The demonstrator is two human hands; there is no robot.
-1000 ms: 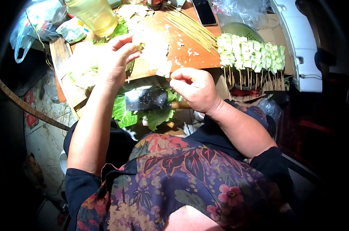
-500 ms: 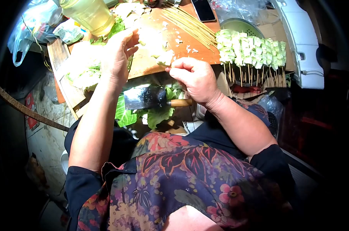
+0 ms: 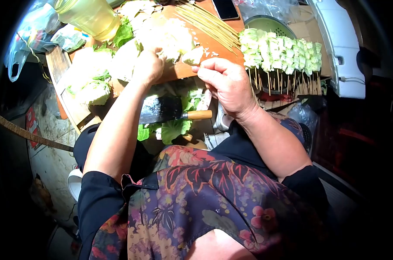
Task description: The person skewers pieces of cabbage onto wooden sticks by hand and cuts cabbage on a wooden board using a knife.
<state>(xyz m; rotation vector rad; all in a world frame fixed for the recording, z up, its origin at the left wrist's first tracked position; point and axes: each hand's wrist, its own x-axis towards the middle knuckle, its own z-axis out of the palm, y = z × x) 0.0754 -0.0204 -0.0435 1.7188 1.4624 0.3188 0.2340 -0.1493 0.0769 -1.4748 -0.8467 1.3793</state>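
My right hand point(image 3: 224, 80) is closed in a pinch at the board's near edge, with a pale piece of cabbage point(image 3: 193, 56) at its fingertips; a skewer under it is too small to make out. My left hand point(image 3: 151, 65) is over the pile of cut cabbage point(image 3: 172, 37), its fingers bent down onto the leaves and partly hidden. Below the hands a cleaver point(image 3: 162, 110) with a wooden handle lies over green leaves point(image 3: 175, 131). Loose bamboo skewers point(image 3: 209, 26) lie on the orange board point(image 3: 172, 73). Filled cabbage skewers point(image 3: 281, 52) stand in a row at the right.
At the upper left are a jar of yellowish liquid point(image 3: 90, 19) and a plastic bag point(image 3: 29, 39). More cabbage point(image 3: 90, 82) lies at the left. A phone point(image 3: 226, 8) lies at the top, a green strainer point(image 3: 266, 24) behind the filled skewers, a white foam piece point(image 3: 341, 52) at far right.
My left hand has come down and to the right onto the cabbage pile. My right hand stays pinched, with a cabbage piece now at its fingertips. The view has shifted slightly.
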